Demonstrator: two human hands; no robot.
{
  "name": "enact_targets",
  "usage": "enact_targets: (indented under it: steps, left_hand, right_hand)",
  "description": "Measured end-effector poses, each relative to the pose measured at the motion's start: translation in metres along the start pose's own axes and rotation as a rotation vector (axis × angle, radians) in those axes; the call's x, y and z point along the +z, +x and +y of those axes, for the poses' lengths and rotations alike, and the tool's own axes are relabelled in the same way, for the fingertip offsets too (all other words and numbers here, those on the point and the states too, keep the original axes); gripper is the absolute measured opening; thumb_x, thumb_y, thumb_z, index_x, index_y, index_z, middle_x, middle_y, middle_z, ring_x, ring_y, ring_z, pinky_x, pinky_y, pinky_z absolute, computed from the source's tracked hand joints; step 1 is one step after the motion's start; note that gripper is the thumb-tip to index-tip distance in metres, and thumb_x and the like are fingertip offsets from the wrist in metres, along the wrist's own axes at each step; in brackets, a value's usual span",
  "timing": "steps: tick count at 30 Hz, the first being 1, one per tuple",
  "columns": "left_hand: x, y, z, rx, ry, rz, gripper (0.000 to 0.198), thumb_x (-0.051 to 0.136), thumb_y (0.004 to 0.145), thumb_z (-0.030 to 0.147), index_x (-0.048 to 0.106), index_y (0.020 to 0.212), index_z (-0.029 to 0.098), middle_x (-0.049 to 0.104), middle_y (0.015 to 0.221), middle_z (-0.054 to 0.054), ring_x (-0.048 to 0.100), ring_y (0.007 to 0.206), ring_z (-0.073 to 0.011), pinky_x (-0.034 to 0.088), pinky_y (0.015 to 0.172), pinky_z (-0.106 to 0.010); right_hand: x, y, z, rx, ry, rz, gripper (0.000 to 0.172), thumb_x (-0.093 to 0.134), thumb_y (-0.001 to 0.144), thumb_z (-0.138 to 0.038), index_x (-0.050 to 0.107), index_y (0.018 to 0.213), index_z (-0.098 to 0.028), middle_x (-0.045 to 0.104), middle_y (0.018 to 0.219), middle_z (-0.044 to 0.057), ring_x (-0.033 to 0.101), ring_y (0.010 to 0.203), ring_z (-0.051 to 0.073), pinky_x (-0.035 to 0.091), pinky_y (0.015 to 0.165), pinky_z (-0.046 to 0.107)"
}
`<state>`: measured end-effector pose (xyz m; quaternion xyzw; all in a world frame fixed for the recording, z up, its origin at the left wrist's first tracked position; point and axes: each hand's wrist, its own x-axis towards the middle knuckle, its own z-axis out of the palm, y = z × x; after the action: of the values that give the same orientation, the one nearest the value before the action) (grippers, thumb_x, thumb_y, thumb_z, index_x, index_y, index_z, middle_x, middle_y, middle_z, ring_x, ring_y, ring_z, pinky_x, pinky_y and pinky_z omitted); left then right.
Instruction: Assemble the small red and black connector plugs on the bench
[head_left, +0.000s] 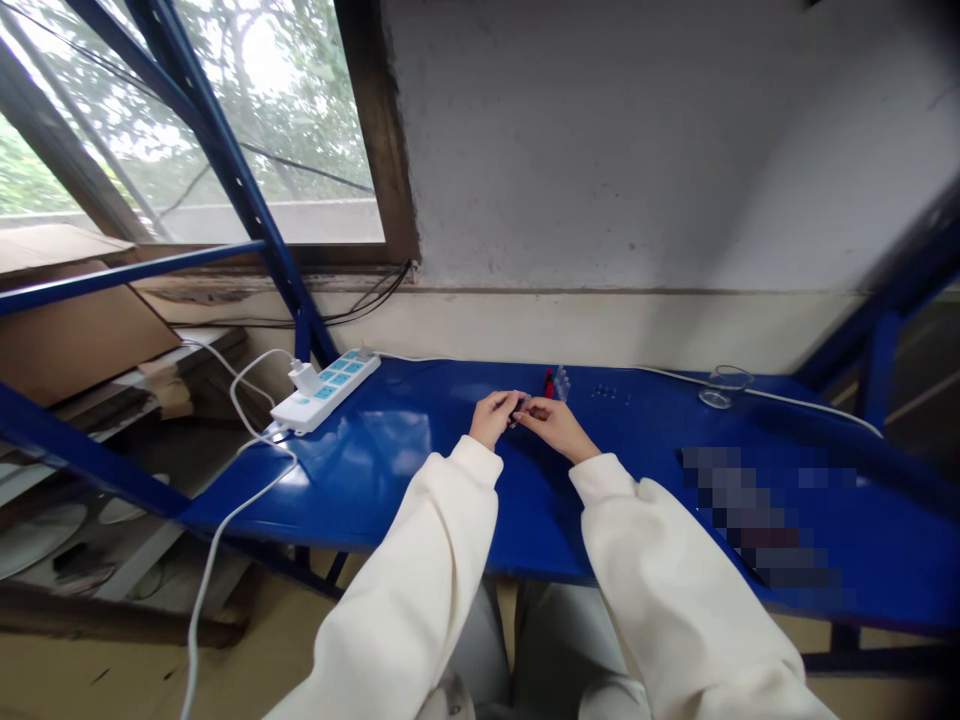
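Both arms in white sleeves reach over a blue table [390, 470]. My left hand [493, 416] and my right hand [553, 425] meet near the table's far edge, fingers curled and pinched together on a small dark part [517, 410] between them. The part is too small to name. Just behind the hands stand a small red piece [548, 381] and a small clear piece [562, 383].
A white power strip [327, 389] with a plugged-in white charger and cable lies at the table's left rear. A row of tiny dark parts [609, 393] and a clear round dish [721, 388] sit toward the right. Blue shelf frames flank the table; cardboard lies left.
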<state>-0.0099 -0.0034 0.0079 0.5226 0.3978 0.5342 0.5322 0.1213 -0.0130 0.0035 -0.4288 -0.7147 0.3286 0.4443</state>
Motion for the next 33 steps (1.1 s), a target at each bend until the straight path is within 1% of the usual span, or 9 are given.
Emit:
enact_targets:
  steps: [3, 6, 8, 11, 15, 20, 24, 29, 33]
  left_hand:
    - [0.0, 0.002, -0.003, -0.015, 0.021, 0.014, 0.033, 0.057, 0.068, 0.039, 0.064, 0.086, 0.012, 0.057, 0.066, -0.002, 0.043, 0.047, -0.0045, 0.031, 0.041, -0.017]
    - [-0.001, 0.004, -0.006, -0.001, 0.069, 0.104, 0.027, 0.056, 0.068, 0.033, 0.062, 0.085, 0.013, 0.057, 0.068, -0.003, 0.045, 0.049, -0.0051, 0.032, 0.041, -0.017]
    - [-0.002, 0.005, -0.006, -0.007, 0.081, 0.155, 0.024, 0.054, 0.069, 0.031, 0.061, 0.083, 0.013, 0.056, 0.067, -0.002, 0.045, 0.048, -0.0051, 0.032, 0.042, -0.017]
    - [-0.001, 0.004, -0.004, -0.021, 0.066, 0.164, 0.021, 0.053, 0.069, 0.029, 0.06, 0.08, 0.012, 0.055, 0.064, -0.002, 0.044, 0.047, -0.005, 0.032, 0.042, -0.018]
    - [0.001, 0.002, -0.002, -0.028, 0.068, 0.122, 0.02, 0.052, 0.069, 0.028, 0.06, 0.077, 0.012, 0.053, 0.061, -0.001, 0.044, 0.043, -0.0047, 0.032, 0.041, -0.019]
    - [0.002, 0.003, -0.007, -0.014, 0.083, 0.095, 0.019, 0.052, 0.069, 0.029, 0.06, 0.075, 0.012, 0.054, 0.06, 0.0, 0.045, 0.041, -0.0045, 0.032, 0.041, -0.019]
    - [0.002, 0.005, -0.011, -0.013, 0.095, 0.081, 0.018, 0.052, 0.068, 0.028, 0.06, 0.074, 0.013, 0.054, 0.061, 0.0, 0.046, 0.043, -0.0046, 0.032, 0.041, -0.018]
    - [0.001, 0.004, -0.011, -0.014, 0.118, 0.075, 0.018, 0.053, 0.068, 0.029, 0.061, 0.074, 0.013, 0.054, 0.06, 0.0, 0.046, 0.044, -0.0049, 0.032, 0.042, -0.018]
    - [0.001, 0.003, -0.01, -0.017, 0.125, 0.072, 0.018, 0.052, 0.068, 0.028, 0.061, 0.075, 0.013, 0.054, 0.06, 0.0, 0.047, 0.045, -0.0052, 0.032, 0.042, -0.018]
  right_hand:
    - [-0.005, 0.0, 0.0, 0.015, -0.15, 0.039, 0.028, 0.054, 0.069, -0.044, 0.056, 0.067, -0.015, 0.053, 0.053, -0.002, 0.044, 0.047, 0.009, 0.034, 0.047, 0.021]
    - [-0.018, 0.001, 0.004, 0.038, -0.32, 0.143, 0.024, 0.054, 0.068, -0.04, 0.057, 0.066, -0.015, 0.056, 0.058, 0.0, 0.047, 0.052, 0.01, 0.035, 0.052, 0.022]
    - [-0.028, 0.0, 0.01, 0.103, -0.426, 0.226, 0.021, 0.055, 0.067, -0.036, 0.057, 0.064, -0.016, 0.058, 0.061, 0.002, 0.05, 0.057, 0.012, 0.036, 0.056, 0.022]
    - [-0.04, -0.001, 0.02, 0.234, -0.539, 0.292, 0.017, 0.055, 0.066, -0.033, 0.056, 0.063, -0.016, 0.059, 0.062, 0.002, 0.052, 0.059, 0.013, 0.035, 0.056, 0.022]
    - [-0.039, -0.002, 0.028, 0.276, -0.602, 0.301, 0.017, 0.053, 0.068, -0.034, 0.056, 0.063, -0.018, 0.059, 0.062, 0.002, 0.053, 0.059, 0.013, 0.034, 0.054, 0.021]
    - [-0.031, 0.0, 0.027, 0.318, -0.659, 0.287, 0.018, 0.052, 0.07, -0.036, 0.058, 0.066, -0.02, 0.06, 0.065, 0.002, 0.053, 0.06, 0.013, 0.031, 0.051, 0.021]
    - [-0.029, 0.002, 0.027, 0.365, -0.703, 0.259, 0.018, 0.052, 0.072, -0.036, 0.06, 0.07, -0.02, 0.062, 0.067, 0.002, 0.055, 0.064, 0.014, 0.03, 0.051, 0.021]
    - [-0.035, 0.002, 0.03, 0.429, -0.709, 0.211, 0.021, 0.055, 0.071, -0.04, 0.063, 0.076, -0.02, 0.064, 0.073, 0.004, 0.057, 0.068, 0.015, 0.034, 0.053, 0.021]
    - [-0.042, 0.001, 0.032, 0.523, -0.758, 0.227, 0.027, 0.056, 0.069, -0.046, 0.065, 0.072, -0.02, 0.064, 0.068, 0.005, 0.058, 0.066, 0.017, 0.034, 0.052, 0.023]
